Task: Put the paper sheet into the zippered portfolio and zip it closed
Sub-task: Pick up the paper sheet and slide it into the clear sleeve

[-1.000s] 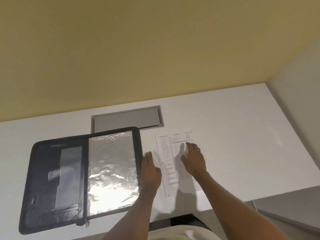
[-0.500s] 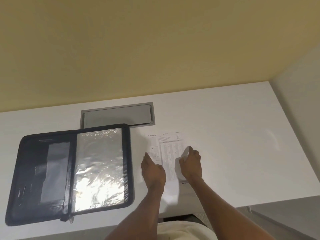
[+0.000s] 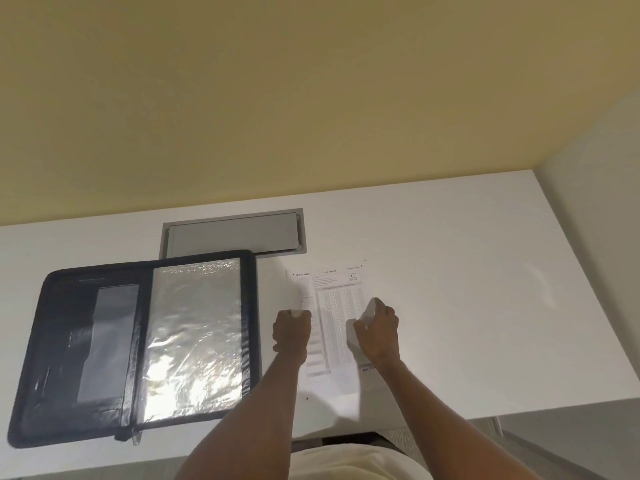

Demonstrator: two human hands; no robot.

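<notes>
A printed paper sheet point(image 3: 332, 306) lies on the white desk point(image 3: 467, 289), right of the black zippered portfolio point(image 3: 138, 344). The portfolio lies unzipped and spread flat, with a shiny clear sleeve on its right half and pockets on its left. My left hand point(image 3: 291, 332) pinches the sheet's left edge, fingers curled. My right hand point(image 3: 377, 329) grips the right edge, which curls up off the desk. Both hands are right of the portfolio and do not touch it.
A grey cable hatch point(image 3: 232, 233) is set into the desk just behind the portfolio. A yellow wall rises behind the desk, and a pale wall bounds it on the right. The desk's front edge runs just under my forearms.
Both hands went from resting flat by and on the sheet to curling around its left and right edges. The right edge has lifted. The camera view shifted slightly.
</notes>
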